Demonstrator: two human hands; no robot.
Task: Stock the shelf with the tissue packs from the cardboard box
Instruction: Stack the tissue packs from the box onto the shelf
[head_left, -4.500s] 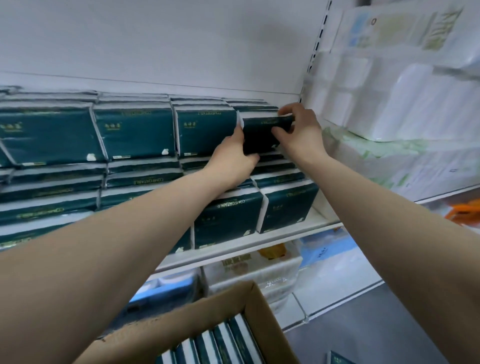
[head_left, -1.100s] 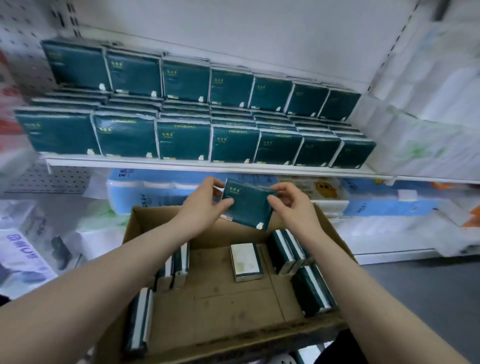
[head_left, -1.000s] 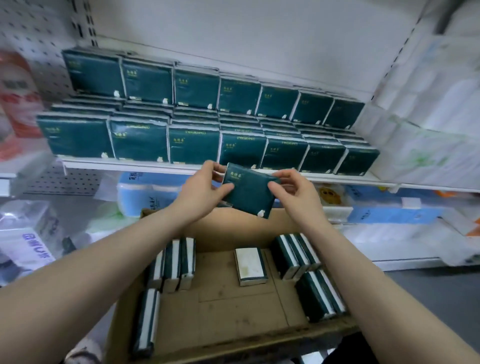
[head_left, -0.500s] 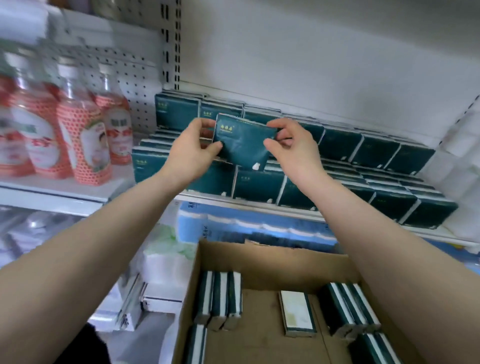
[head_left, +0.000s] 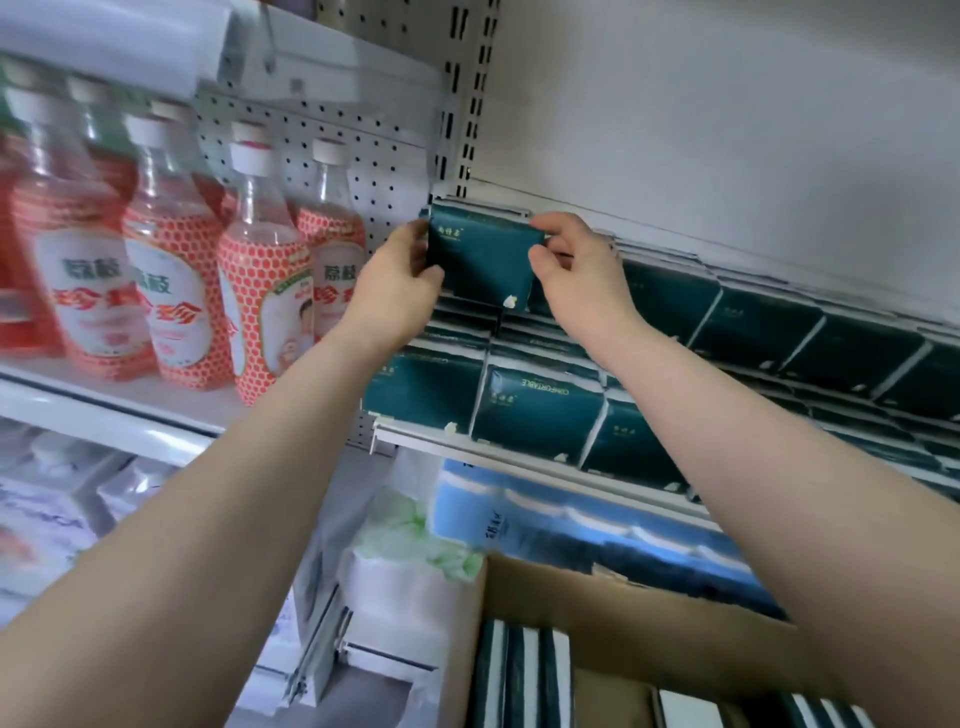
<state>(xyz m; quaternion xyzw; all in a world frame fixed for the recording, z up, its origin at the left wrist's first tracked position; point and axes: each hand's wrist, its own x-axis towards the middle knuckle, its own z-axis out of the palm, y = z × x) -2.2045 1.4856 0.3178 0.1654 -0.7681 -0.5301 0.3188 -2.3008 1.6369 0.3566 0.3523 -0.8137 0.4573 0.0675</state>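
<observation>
I hold one dark green tissue pack upright at the far left end of the top back row of packs. My left hand grips its left edge and my right hand pinches its right edge. Several more green packs stand in stepped rows on the white shelf. The cardboard box sits below at the bottom right, with several packs standing on edge inside.
Red-labelled bottles stand on the neighbouring shelf to the left, beside a slotted upright. Blue-wrapped paper rolls lie on the shelf under the packs. White and green wrapped goods sit left of the box.
Both hands lifted the pack out of the box and carried it up and left to the left end of the back row. The view swung left and the bottles came in.
</observation>
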